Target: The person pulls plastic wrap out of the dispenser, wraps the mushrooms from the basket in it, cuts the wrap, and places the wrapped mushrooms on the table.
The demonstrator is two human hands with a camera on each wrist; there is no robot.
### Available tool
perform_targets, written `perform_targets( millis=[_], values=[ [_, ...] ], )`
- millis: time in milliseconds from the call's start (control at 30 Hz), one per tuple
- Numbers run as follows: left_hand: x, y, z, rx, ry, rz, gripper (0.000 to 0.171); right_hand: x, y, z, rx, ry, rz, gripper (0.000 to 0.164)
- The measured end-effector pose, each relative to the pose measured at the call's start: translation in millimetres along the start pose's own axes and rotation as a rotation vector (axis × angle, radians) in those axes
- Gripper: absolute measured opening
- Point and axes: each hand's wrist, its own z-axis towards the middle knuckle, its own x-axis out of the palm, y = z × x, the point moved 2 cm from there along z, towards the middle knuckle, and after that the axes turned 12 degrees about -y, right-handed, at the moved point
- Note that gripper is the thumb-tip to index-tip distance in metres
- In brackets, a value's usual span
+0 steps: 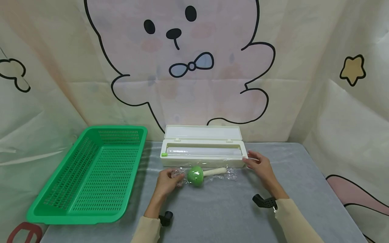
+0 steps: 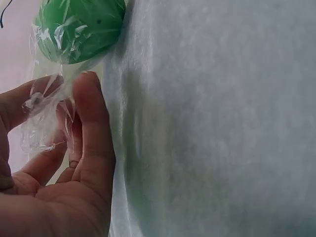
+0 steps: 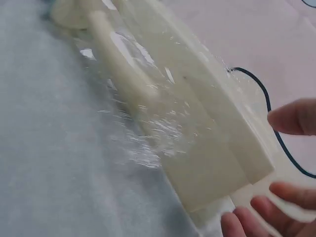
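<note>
A mushroom-shaped object with a round green cap (image 1: 195, 176) and a pale stem (image 1: 214, 171) lies wrapped in clear cling film (image 1: 232, 174). My left hand (image 1: 166, 183) pinches the gathered film at the cap end; in the left wrist view the film (image 2: 47, 123) bunches between thumb and fingers. Behind it stands a white cling film dispenser (image 1: 202, 162), lid (image 1: 203, 132) raised, a roll (image 1: 203, 151) inside. At the dispenser's right end is my right hand (image 1: 260, 167), its fingers spread and holding nothing in the right wrist view; whether a fingertip touches the box, I cannot tell.
A green plastic basket (image 1: 124, 189) stands on the left of the grey-covered table (image 1: 218, 216). The dispenser has a small green slider (image 1: 164, 154) at its left front. Printed cloth (image 1: 288, 67) hangs behind the table and at both sides.
</note>
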Motion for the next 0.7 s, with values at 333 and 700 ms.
perform_targets(
  millis=[333,700],
  values=[
    [-5.3,0.3,0.0,-0.02,-0.01,0.005,0.016,29,-10,-28,0.004,0.123,-0.294,0.072],
    [-8.5,0.8,1.6,-0.02,0.008,-0.024,0.02,50,-9,-32,-0.075,-0.012,-0.209,0.023]
  ],
)
